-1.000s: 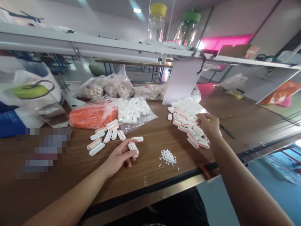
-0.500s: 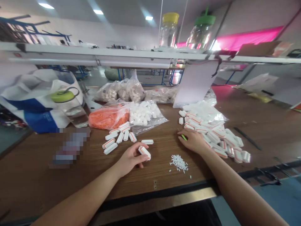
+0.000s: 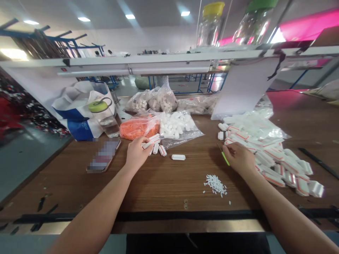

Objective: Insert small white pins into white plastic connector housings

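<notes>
My left hand point(image 3: 137, 152) is over the small group of white plastic pieces with orange edging point(image 3: 155, 148), left of the table's middle. Its fingers are closed around one white piece point(image 3: 147, 145), partly hidden by the hand. A single white piece point(image 3: 178, 157) lies apart on the wood to the right. My right hand point(image 3: 241, 158) grips a thin tool with a bright green handle point(image 3: 225, 158) and a slender tip pointing up and left. That hand rests against the large heap of white pieces with orange edging point(image 3: 274, 155). Tiny white tubes point(image 3: 216, 184) lie in a loose pile between my hands.
Behind the small group sit a bag of orange strips point(image 3: 137, 127) and an open bag of white parts point(image 3: 176, 125). A phone point(image 3: 104, 156) and a green-lidded bottle point(image 3: 103, 118) stand left. A dark flat strip point(image 3: 319, 162) lies far right. A white shelf point(image 3: 164, 58) crosses above.
My left hand has carried the white piece left and away from me to the small group. My right hand stays by the heap with the green tool, which shows more fully. The view has turned left.
</notes>
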The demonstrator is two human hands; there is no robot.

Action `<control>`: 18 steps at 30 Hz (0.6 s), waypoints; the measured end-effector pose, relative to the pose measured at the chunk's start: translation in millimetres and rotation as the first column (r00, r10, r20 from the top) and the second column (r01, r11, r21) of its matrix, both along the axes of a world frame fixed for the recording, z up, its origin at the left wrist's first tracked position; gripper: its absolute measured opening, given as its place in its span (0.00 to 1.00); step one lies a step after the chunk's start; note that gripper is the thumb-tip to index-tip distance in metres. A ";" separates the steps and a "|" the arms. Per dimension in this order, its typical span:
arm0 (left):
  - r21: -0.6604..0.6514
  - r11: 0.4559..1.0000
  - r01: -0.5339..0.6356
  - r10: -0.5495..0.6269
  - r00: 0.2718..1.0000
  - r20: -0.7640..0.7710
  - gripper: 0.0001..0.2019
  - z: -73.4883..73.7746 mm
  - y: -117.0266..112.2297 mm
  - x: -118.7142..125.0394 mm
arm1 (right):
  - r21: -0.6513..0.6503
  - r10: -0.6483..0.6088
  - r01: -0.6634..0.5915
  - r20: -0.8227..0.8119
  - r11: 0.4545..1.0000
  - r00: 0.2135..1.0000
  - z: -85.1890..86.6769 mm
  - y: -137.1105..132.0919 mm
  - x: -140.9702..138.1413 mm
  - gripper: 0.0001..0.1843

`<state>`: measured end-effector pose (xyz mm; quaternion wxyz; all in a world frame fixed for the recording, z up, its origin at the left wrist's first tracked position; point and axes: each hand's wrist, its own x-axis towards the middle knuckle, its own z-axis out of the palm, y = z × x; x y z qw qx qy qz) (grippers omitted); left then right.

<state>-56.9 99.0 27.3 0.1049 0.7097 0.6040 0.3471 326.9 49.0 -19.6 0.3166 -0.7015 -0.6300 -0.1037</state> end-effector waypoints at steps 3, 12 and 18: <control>0.021 1.000 0.008 -0.006 0.999 -0.052 0.09 -1.0 6.5 -6.2 | 0.025 0.003 -0.002 -0.032 1.000 0.999 2.0 -0.8 -0.2 0.20; 0.123 0.972 0.199 -0.177 0.969 -0.173 0.08 12.1 -4.4 13.2 | 0.052 0.009 -0.004 -0.100 0.999 0.995 3.3 2.4 0.8 0.20; -0.106 0.941 0.322 -0.338 0.860 -0.383 0.09 29.8 25.9 80.1 | 0.073 0.021 -0.011 -0.132 0.997 0.991 -3.2 7.5 4.2 0.21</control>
